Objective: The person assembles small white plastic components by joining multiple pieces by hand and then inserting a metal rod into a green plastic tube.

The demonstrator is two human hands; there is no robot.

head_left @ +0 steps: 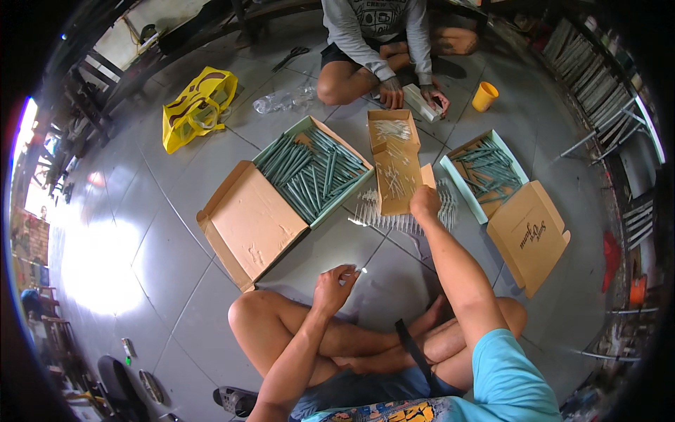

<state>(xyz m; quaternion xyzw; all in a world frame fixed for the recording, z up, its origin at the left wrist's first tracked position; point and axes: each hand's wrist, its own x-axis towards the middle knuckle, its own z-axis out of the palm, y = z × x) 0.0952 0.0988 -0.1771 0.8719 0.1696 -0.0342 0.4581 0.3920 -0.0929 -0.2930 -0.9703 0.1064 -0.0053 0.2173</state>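
Observation:
My left hand (336,290) hovers over the floor before my crossed legs. Its fingers are curled in a pinch, with a small whitish piece (363,270) at the tips, too small to name. With my right arm stretched forward, my right hand (424,202) closes on the near right edge of a narrow open cardboard box (385,156); its fingertips are partly hidden. Thin clear-white sticks lie scattered inside that box. Under and around its near end, a row of similar clear slender pieces (383,218) spreads on the tiles.
A large open box (246,214) of dark green sticks (309,172) stands left, a smaller one (527,232) right. Opposite sits a person whose hands (415,97) hold a pale, long box (420,104). Nearby are a yellow cup (485,96), yellow bag (198,109), clear plastic (281,100) and scissors (291,58).

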